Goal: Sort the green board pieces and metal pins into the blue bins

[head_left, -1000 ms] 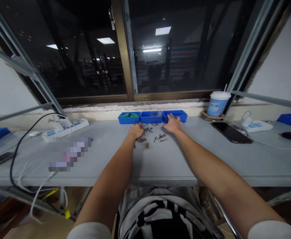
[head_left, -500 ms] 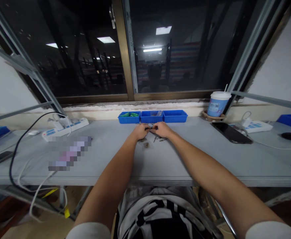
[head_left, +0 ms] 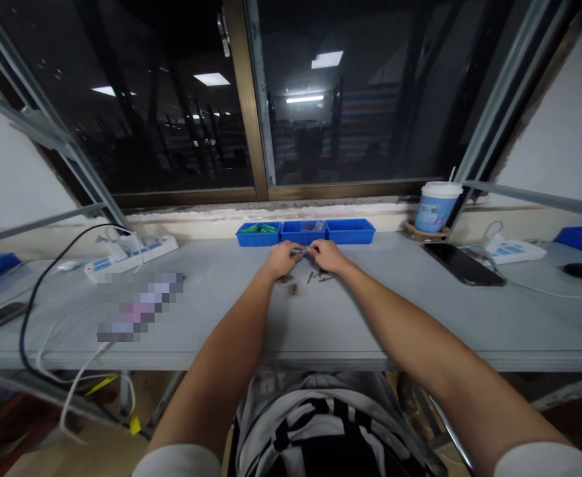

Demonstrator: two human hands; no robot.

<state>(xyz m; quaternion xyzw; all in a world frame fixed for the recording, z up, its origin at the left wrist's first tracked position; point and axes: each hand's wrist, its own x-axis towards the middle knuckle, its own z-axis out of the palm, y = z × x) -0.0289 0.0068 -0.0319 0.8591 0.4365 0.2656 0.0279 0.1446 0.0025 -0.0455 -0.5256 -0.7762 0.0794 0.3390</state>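
Observation:
My left hand (head_left: 282, 259) and my right hand (head_left: 327, 256) are close together over the table, just in front of the blue bins. Both have their fingers closed in a pinch around a small greyish, shiny piece (head_left: 299, 252), perhaps clear plastic; its kind is too small to make out. Several thin metal screw-like pieces (head_left: 319, 276) lie loose beneath my right hand. Nearer to me, a small brownish metal part (head_left: 293, 289) rests on the table, and something clear and crumpled lies beside my left wrist, partly hidden.
Three joined blue bins (head_left: 303, 238) stand by the window wall, the left one holding green packets. To the right are a lidded cup (head_left: 437, 207), a black phone (head_left: 463, 265) and a power strip (head_left: 514, 252). Another power strip (head_left: 132, 257), cables and a blurred-out phone-like object occupy the left.
My fingers have shifted slightly, and more of the light shiny piece shows between them. The loose pieces on the table look the same.

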